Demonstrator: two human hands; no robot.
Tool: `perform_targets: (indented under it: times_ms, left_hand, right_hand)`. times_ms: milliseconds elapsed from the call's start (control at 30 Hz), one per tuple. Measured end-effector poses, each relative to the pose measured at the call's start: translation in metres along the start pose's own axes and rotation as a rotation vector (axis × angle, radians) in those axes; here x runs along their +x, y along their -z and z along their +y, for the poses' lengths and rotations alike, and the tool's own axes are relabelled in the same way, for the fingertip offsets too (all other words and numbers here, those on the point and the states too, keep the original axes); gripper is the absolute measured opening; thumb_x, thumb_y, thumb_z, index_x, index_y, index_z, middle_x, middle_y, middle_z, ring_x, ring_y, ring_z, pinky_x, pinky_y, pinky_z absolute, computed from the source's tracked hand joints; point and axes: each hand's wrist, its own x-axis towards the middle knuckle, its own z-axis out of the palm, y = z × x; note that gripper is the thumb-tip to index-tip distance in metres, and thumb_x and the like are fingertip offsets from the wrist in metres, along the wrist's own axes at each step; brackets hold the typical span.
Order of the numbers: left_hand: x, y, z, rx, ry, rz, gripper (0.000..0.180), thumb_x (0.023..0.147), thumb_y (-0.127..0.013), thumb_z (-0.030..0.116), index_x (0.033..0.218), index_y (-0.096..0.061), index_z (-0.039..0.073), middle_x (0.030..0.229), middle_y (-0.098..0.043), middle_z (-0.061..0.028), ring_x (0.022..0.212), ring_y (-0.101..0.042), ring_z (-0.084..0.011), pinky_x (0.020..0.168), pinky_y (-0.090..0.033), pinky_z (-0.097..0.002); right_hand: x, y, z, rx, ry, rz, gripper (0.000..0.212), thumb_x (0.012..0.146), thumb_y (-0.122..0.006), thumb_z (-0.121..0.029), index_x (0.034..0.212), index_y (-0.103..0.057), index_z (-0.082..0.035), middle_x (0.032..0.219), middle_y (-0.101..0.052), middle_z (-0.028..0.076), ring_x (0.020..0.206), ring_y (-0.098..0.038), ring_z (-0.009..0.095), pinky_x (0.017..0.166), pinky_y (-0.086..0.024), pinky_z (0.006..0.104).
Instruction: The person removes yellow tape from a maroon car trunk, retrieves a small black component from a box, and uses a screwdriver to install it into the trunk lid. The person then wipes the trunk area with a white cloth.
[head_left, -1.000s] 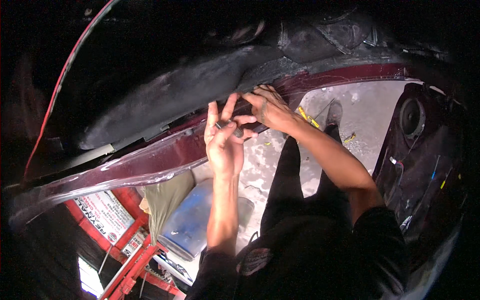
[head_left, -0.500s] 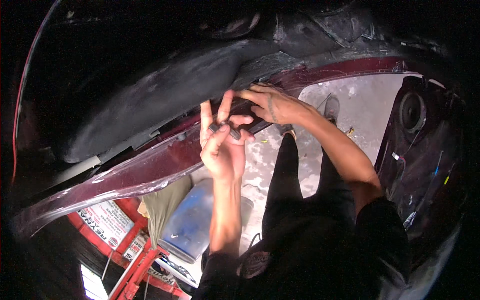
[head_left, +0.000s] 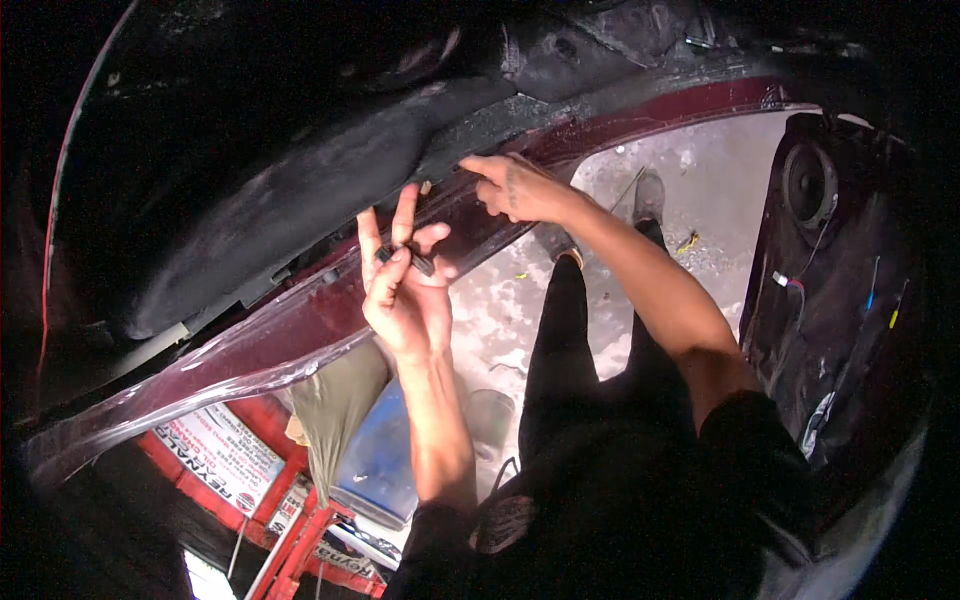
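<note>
My left hand (head_left: 408, 305), palm up, pinches a small dark block-like piece (head_left: 420, 262) between thumb and fingers; its exact kind is unclear. Two other fingers of that hand stretch up to the lower edge of the black trim (head_left: 300, 205), along a dark red car door sill (head_left: 270, 330). A small tan bit (head_left: 426, 187) shows beside one fingertip. Farther right, my right hand (head_left: 525, 190) has its index finger extended to the seam between trim and sill. Its other fingers are loosely bent, and I see nothing in them.
On the right stands a dark door with a round speaker (head_left: 809, 185) and loose wires (head_left: 790, 283). Below the sill are a blue container (head_left: 375, 450), a greenish cloth (head_left: 340, 405) and a red frame with signs (head_left: 215, 465). My legs and shoes are over the pale floor (head_left: 610, 310).
Both hands appear farther left, partly because the view has shifted. My right hand has drawn away from the left, its index finger now pointing along the seam. The left still pinches the dark piece.
</note>
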Motion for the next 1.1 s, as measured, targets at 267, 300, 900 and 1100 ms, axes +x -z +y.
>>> perform_targets:
  times_ms: [267,300,900,1100]
  left_hand:
    - [-0.001,0.005,-0.002,0.036,-0.005,0.008,0.06,0.088,-0.051,0.0,0.146,-0.037,0.009,0.149,-0.033,-0.0325,0.104,-0.065,-0.0295,0.069,-0.061,-0.032]
    - [-0.001,0.005,-0.002,0.035,0.0,-0.001,0.06,0.088,-0.051,0.0,0.146,-0.037,0.009,0.149,-0.033,-0.0325,0.103,-0.065,-0.0296,0.069,-0.061,-0.0321]
    - [-0.001,0.011,0.001,0.071,0.024,-0.029,0.059,0.088,-0.052,-0.001,0.145,-0.039,0.006,0.149,-0.03,-0.036,0.103,-0.066,-0.0319,0.08,-0.061,-0.0362]
    - [-0.002,0.016,0.004,0.091,0.027,-0.009,0.058,0.088,-0.053,-0.002,0.144,-0.041,0.005,0.15,-0.028,-0.0365,0.101,-0.066,-0.0315,0.085,-0.059,-0.0377]
  right_hand:
    - [0.009,-0.001,0.0,0.057,-0.088,-0.149,0.059,0.084,-0.052,-0.008,0.14,-0.043,0.006,0.083,-0.07,0.019,0.053,-0.063,0.02,0.052,-0.052,0.0327]
    - [0.007,-0.004,0.005,0.053,-0.019,-0.109,0.058,0.083,-0.052,-0.007,0.139,-0.044,0.007,0.084,-0.07,0.019,0.053,-0.064,0.02,0.052,-0.052,0.0324]
    - [0.014,-0.021,-0.003,0.27,-0.235,-0.099,0.048,0.091,-0.051,-0.008,0.137,-0.047,0.004,0.081,-0.069,0.02,0.052,-0.066,0.022,0.046,-0.054,0.0323]
    - [0.011,-0.017,0.008,0.562,-0.148,-0.195,0.042,0.093,-0.049,-0.01,0.133,-0.055,-0.001,0.085,-0.071,0.019,0.053,-0.067,0.02,0.046,-0.054,0.0297]
